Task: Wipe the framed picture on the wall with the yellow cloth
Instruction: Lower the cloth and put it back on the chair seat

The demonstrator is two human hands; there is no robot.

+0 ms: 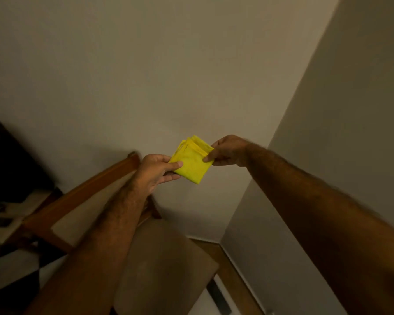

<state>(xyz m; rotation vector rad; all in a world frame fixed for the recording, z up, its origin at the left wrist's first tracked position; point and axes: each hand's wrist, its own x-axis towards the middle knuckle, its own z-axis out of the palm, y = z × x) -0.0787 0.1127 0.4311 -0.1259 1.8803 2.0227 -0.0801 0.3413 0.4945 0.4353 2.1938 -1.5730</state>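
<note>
- Right now I see my left hand (156, 170) pinching the yellow cloth (192, 161) by its left edge, thumb on top, fingers beneath.
- My right hand (228, 151) grips the opposite edge the same way; the folded cloth hangs between them, before a bare beige wall (146, 76).
- Blur smears the dark shape at far left; I can't identify it.
- Below, a wooden chair (166, 258) stands in the corner.

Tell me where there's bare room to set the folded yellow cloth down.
The chair seat below the hands is bare, bordered by its wooden backrest on the left and the wall corner on the right. The table at far left looks cluttered. Both the left hand and right hand hold the yellow cloth.
</note>
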